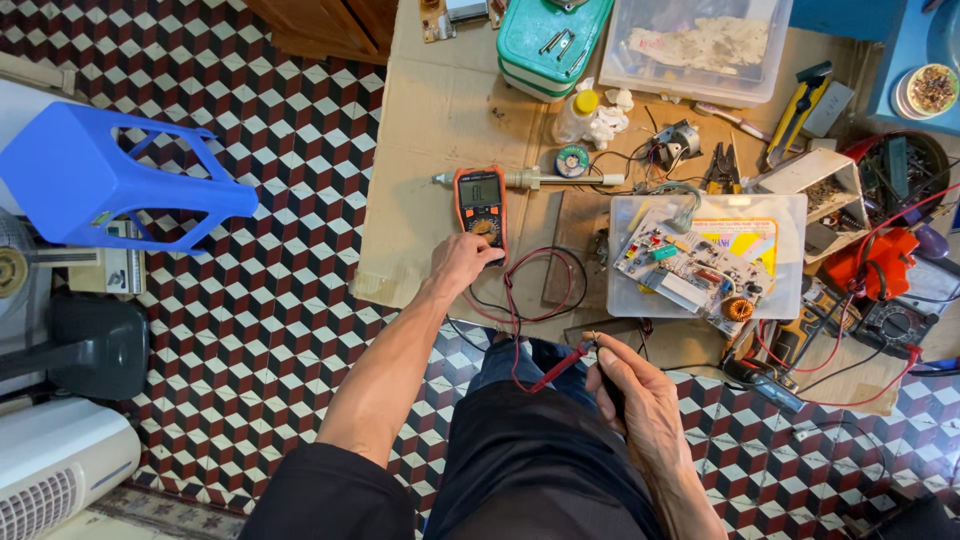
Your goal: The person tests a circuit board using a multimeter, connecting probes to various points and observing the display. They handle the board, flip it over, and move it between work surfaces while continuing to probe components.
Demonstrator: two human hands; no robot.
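Probes first: the red and black test probes point(572, 362) with thin leads sit pinched together in the right hand point(630, 395), closest to the body, tips up and clear of everything. At 11 o'clock from there, the left hand point(462, 262) rests fingertips on the orange-and-black handheld multimeter point(481, 205), steadying it on the brown cardboard sheet point(420, 130). Green populated circuit board point(690, 272) lies on a clear plastic lid at 2 o'clock, handy for probing.

Orange multimeter point(481, 205) with grey rectangular screen point(480, 188) on cardboard.
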